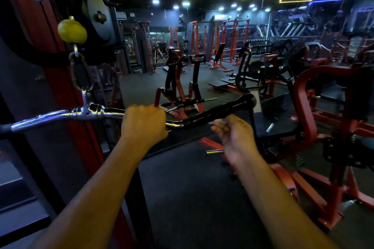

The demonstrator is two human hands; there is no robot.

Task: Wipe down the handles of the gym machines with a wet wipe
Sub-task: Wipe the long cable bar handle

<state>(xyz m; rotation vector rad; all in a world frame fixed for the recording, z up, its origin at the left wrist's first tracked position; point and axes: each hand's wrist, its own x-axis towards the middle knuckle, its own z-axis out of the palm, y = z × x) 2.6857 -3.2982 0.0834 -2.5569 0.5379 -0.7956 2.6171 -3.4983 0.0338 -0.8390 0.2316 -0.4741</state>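
Chrome pulldown bar (66, 113), hung by a carabiner (80, 72) below a yellow stop ball (72, 30) on a red cable machine; item under treatment. Location: mid-frame, running from the 9 o'clock edge toward 3 o'clock. Long axis: roughly horizontal and crosswise to the viewer, with the right end kinking upward into a black rubber grip (218, 110) that points toward about 2 o'clock and ends in a rounded cap. Left hand (144, 122): fingers wrapped over the bare chrome just inboard of the rubber grip, clamped on the bar and steadying it. Right hand (235, 134): just below the rubber grip, fingers partly curled, a pale scrap that may be the wet wipe (217, 121) showing at the fingertips; the hand is motion-blurred, so whether it is pinching that scrap firmly cannot be told, and contact with the grip is not clear. Step in hand, as judged: wiping the right-side rubber grip. Method note: the bar swings freely on its link, so the left-hand hold should stay firm while the wipe is folded round the full girth of the rubber and drawn along its length, cap included, turning the wrist to reach the underside. Risk: a loose wipe may slip off the textured rubber. Surroundings: red and black weight machines (323, 127) on dark flooring.
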